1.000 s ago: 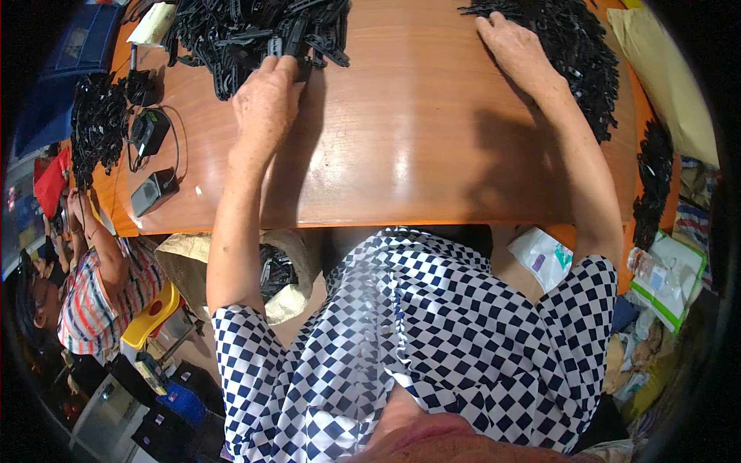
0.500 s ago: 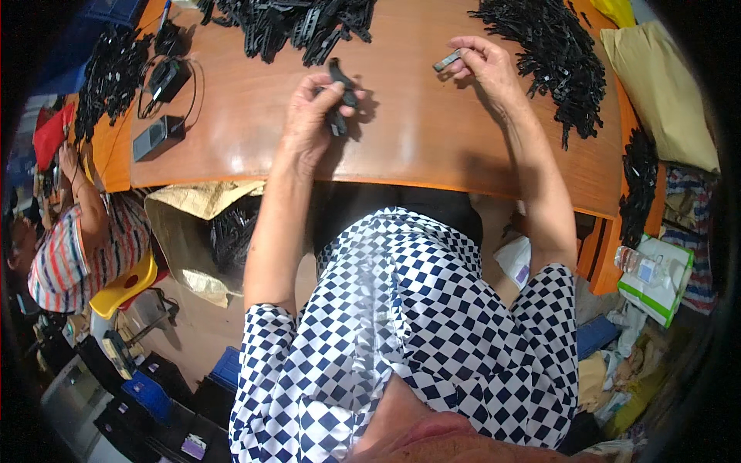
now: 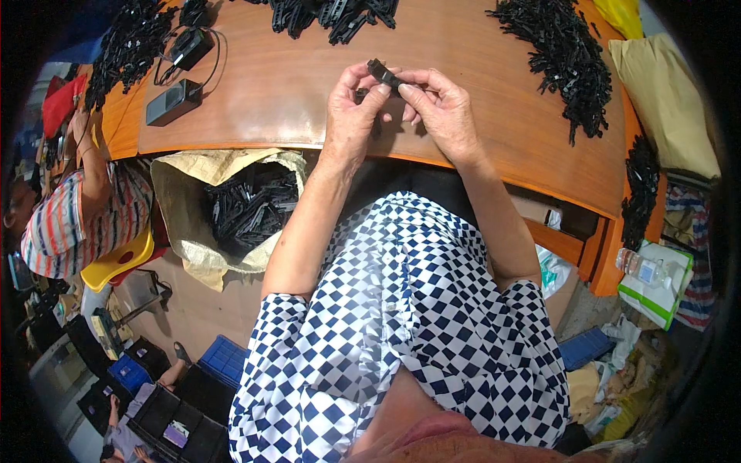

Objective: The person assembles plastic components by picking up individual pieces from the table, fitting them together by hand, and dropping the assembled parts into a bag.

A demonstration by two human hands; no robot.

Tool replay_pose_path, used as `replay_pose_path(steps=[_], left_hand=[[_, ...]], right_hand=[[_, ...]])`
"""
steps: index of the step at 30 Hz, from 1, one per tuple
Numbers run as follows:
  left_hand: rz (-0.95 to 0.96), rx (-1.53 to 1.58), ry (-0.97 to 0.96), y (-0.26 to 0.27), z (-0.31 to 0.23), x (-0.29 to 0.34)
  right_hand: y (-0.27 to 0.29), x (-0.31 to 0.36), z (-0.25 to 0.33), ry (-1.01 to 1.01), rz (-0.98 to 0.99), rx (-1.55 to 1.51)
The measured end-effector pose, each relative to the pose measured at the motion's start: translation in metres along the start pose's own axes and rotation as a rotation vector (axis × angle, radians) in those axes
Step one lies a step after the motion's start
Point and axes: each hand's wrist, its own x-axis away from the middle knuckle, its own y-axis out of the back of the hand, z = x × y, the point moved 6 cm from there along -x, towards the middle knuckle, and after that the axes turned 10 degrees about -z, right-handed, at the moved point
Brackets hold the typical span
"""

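Note:
Over the near part of the table, both hands come together at a slim black plastic part (image 3: 382, 73). My left hand (image 3: 355, 104) is closed with thumb and fingers on its lower side, and another dark bit shows between those fingers. From the right, my right hand (image 3: 444, 112) pinches the same part by thumb and forefinger. The small strip seen earlier in that hand cannot be made out; the fingers hide what lies there. Beyond them is a pile of similar black plastic parts (image 3: 351, 17), and a larger pile (image 3: 559, 65) lies to the right.
On the brown table (image 3: 270, 92) at left are a black box with a cable (image 3: 174, 102) and another black pile (image 3: 131, 50). An open sack (image 3: 185, 224) of black parts stands below the edge. A person in a striped shirt (image 3: 65, 224) works at far left.
My right hand has moved left and nearer to meet my left hand, which has shifted right. Both now grip the black part. The view has shifted, showing more of the sack.

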Motion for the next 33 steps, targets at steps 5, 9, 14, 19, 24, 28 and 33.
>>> replay_pose_path(steps=[5, 9, 14, 19, 24, 28, 33], left_hand=[[-0.027, -0.131, -0.097, -0.005, -0.01, 0.007], [-0.01, -0.163, -0.111, -0.007, -0.013, 0.012], [-0.073, -0.157, -0.033, -0.001, -0.002, 0.01], [-0.069, -0.1, 0.016, 0.004, 0.0, 0.009], [0.004, 0.037, 0.028, 0.021, -0.012, 0.007], [0.115, 0.104, -0.029, 0.013, -0.028, 0.014], [0.194, 0.062, -0.07, 0.021, -0.031, 0.015]], right_hand=[[-0.004, 0.005, -0.008, 0.002, -0.046, -0.019], [-0.004, 0.004, -0.019, -0.007, -0.062, -0.035], [-0.007, 0.006, -0.031, -0.02, -0.053, -0.017], [-0.007, 0.009, -0.025, 0.22, -0.115, 0.199], [-0.002, 0.014, -0.003, 0.239, -0.106, 0.396], [-0.018, 0.02, 0.009, 0.162, 0.088, 0.188], [-0.025, 0.025, 0.022, 0.183, 0.107, 0.315]])
